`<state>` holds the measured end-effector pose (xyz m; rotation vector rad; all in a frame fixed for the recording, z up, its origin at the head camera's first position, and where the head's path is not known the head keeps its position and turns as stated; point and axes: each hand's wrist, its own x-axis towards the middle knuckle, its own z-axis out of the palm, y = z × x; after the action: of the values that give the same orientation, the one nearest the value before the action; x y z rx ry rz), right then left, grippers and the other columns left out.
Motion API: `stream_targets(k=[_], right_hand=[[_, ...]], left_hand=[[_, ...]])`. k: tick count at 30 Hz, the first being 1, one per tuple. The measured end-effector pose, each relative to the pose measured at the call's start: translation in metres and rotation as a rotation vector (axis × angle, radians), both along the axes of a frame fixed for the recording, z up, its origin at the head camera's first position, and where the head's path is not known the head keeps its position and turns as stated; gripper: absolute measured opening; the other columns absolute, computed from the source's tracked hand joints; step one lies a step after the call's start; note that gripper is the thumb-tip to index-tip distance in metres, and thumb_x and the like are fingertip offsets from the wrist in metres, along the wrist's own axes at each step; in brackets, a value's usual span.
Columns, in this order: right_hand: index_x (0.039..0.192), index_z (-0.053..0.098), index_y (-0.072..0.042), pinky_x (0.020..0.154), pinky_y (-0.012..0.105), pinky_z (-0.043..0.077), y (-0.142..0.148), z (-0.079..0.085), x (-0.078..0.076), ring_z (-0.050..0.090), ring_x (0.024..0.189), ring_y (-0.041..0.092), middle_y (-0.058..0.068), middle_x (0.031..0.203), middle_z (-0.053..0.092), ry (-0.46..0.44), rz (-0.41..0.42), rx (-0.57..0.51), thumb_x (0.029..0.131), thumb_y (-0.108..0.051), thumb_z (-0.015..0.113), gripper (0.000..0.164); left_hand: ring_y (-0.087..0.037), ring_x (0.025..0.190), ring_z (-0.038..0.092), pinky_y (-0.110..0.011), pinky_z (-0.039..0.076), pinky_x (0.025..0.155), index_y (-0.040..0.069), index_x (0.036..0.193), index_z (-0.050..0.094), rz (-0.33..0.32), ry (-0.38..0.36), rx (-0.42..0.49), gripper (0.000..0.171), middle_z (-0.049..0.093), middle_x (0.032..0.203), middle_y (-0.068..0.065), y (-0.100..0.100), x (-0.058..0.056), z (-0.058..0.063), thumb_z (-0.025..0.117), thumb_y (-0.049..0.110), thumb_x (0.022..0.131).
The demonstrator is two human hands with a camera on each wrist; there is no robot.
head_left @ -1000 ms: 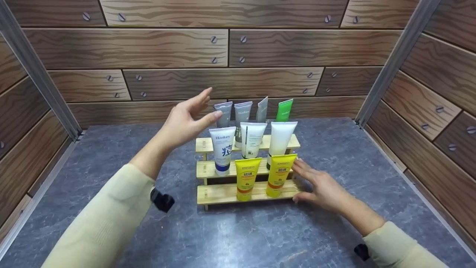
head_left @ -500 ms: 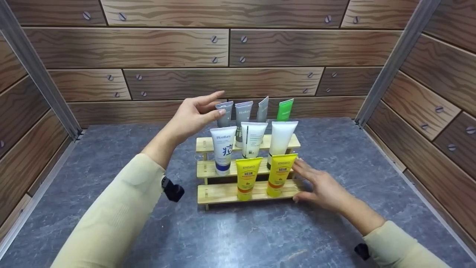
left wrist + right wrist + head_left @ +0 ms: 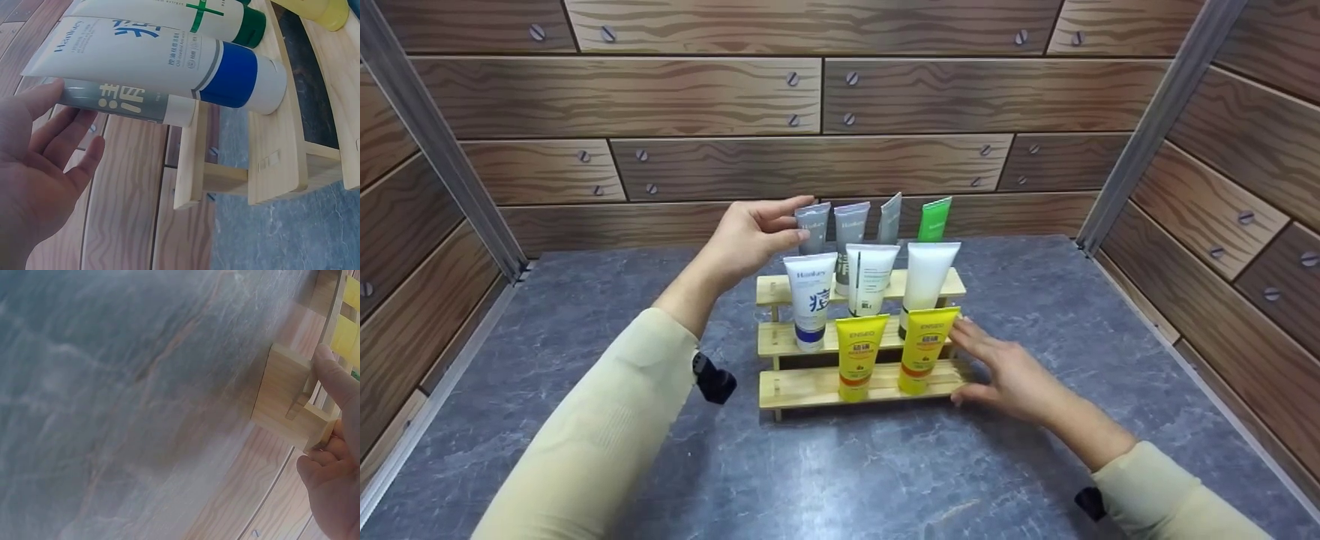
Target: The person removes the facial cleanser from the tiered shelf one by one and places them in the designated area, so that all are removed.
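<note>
A three-tier wooden rack (image 3: 799, 388) stands on the table, with squeeze tubes upright on its steps. At the back left, my left hand (image 3: 745, 244) has its thumb and index finger around the upper part of a grey squeeze tube (image 3: 814, 220); its other fingers hang loose in the left wrist view. Close in front of that tube is a white squeeze tube with a blue band (image 3: 228, 76), partly covering it in the left wrist view. My right hand (image 3: 1016, 379) grips the rack's right end, thumb at the front step and fingers curled about the side support (image 3: 292, 382).
Two yellow tubes (image 3: 858, 356) occupy the front step. White tubes (image 3: 926, 274) share the middle step, while more grey tubes (image 3: 851, 225) and a green tube (image 3: 934, 220) stand behind. Wood-patterned walls (image 3: 720, 97) enclose the grey marbled tabletop (image 3: 810, 480).
My left hand has moved right and slightly down onto the back-left grey tube, thumb and index finger closing around its top. The right hand stays at the rack's right end.
</note>
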<state>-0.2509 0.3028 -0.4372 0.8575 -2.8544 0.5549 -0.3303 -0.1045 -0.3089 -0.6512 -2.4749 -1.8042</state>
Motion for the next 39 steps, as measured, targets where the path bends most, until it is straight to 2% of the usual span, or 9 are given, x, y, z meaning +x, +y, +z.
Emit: stream_targets(k=[3, 9, 15, 20, 25, 31, 34, 39], right_hand=[[0.160, 0.043, -0.003, 0.118, 0.062, 0.034, 0.000, 0.000, 0.000, 0.036, 0.152, 0.042, 0.017, 0.168, 0.032, -0.007, -0.008, 0.004, 0.084, -0.036, 0.090, 0.095], [0.160, 0.042, -0.004, 0.118, 0.063, 0.034, 0.000, -0.001, 0.000, 0.036, 0.152, 0.042, 0.016, 0.168, 0.032, -0.010, -0.014, 0.003, 0.084, -0.037, 0.089, 0.095], [0.160, 0.043, -0.004, 0.118, 0.062, 0.033, -0.002, -0.001, 0.001, 0.036, 0.152, 0.042, 0.017, 0.168, 0.032, -0.011, -0.012, 0.003, 0.084, -0.038, 0.089, 0.096], [0.159, 0.044, -0.003, 0.117, 0.062, 0.034, -0.002, 0.000, 0.000, 0.037, 0.151, 0.042, 0.017, 0.167, 0.033, 0.008, 0.004, 0.000, 0.083, -0.037, 0.090, 0.095], [0.158, 0.045, -0.002, 0.116, 0.062, 0.036, 0.001, -0.001, 0.000, 0.039, 0.150, 0.043, 0.017, 0.167, 0.034, 0.025, 0.011, 0.000, 0.082, -0.036, 0.091, 0.096], [0.159, 0.043, -0.002, 0.116, 0.063, 0.036, 0.001, -0.002, 0.000, 0.040, 0.149, 0.044, 0.018, 0.167, 0.033, 0.009, 0.000, -0.002, 0.083, -0.037, 0.090, 0.095], [0.159, 0.043, -0.003, 0.116, 0.064, 0.035, 0.001, -0.002, 0.000, 0.040, 0.149, 0.044, 0.018, 0.167, 0.033, 0.006, -0.005, -0.001, 0.083, -0.038, 0.089, 0.096], [0.160, 0.042, -0.004, 0.115, 0.065, 0.035, -0.001, 0.000, 0.001, 0.040, 0.148, 0.045, 0.017, 0.168, 0.032, 0.001, -0.016, 0.011, 0.082, -0.038, 0.090, 0.097]], left_hand=[[-0.024, 0.130, 0.065, -0.043, 0.054, 0.106, 0.023, 0.147, 0.066, 0.020, 0.009, -0.003, 0.049, 0.066, 0.144, -0.007, 0.001, -0.001, -0.002, 0.076, 0.012, 0.100], [-0.021, 0.126, 0.067, -0.041, 0.055, 0.104, 0.028, 0.143, 0.069, 0.049, 0.042, -0.014, 0.046, 0.069, 0.140, -0.007, 0.003, 0.002, -0.004, 0.076, 0.013, 0.100], [-0.021, 0.125, 0.067, -0.041, 0.055, 0.104, 0.026, 0.148, 0.065, 0.081, 0.057, -0.003, 0.049, 0.069, 0.139, -0.010, -0.001, 0.004, -0.004, 0.074, 0.012, 0.101], [-0.023, 0.118, 0.071, -0.039, 0.058, 0.099, 0.023, 0.150, 0.063, 0.114, 0.094, 0.029, 0.052, 0.072, 0.132, -0.015, -0.009, 0.004, 0.000, 0.072, 0.006, 0.102], [-0.026, 0.108, 0.075, -0.036, 0.061, 0.092, 0.017, 0.153, 0.059, 0.120, 0.120, 0.082, 0.056, 0.074, 0.125, -0.020, -0.021, 0.007, 0.006, 0.069, -0.001, 0.101], [-0.027, 0.110, 0.074, -0.036, 0.061, 0.090, 0.014, 0.154, 0.057, 0.152, 0.128, 0.115, 0.058, 0.072, 0.126, -0.024, -0.044, 0.011, 0.008, 0.069, -0.004, 0.100], [-0.023, 0.107, 0.074, -0.034, 0.061, 0.089, 0.013, 0.151, 0.061, 0.193, 0.140, 0.107, 0.054, 0.072, 0.125, -0.024, -0.057, 0.014, 0.007, 0.070, -0.003, 0.100], [-0.011, 0.095, 0.071, -0.023, 0.059, 0.080, 0.006, 0.139, 0.070, 0.271, 0.153, 0.082, 0.040, 0.075, 0.120, -0.022, -0.076, 0.018, 0.005, 0.070, -0.001, 0.100]])
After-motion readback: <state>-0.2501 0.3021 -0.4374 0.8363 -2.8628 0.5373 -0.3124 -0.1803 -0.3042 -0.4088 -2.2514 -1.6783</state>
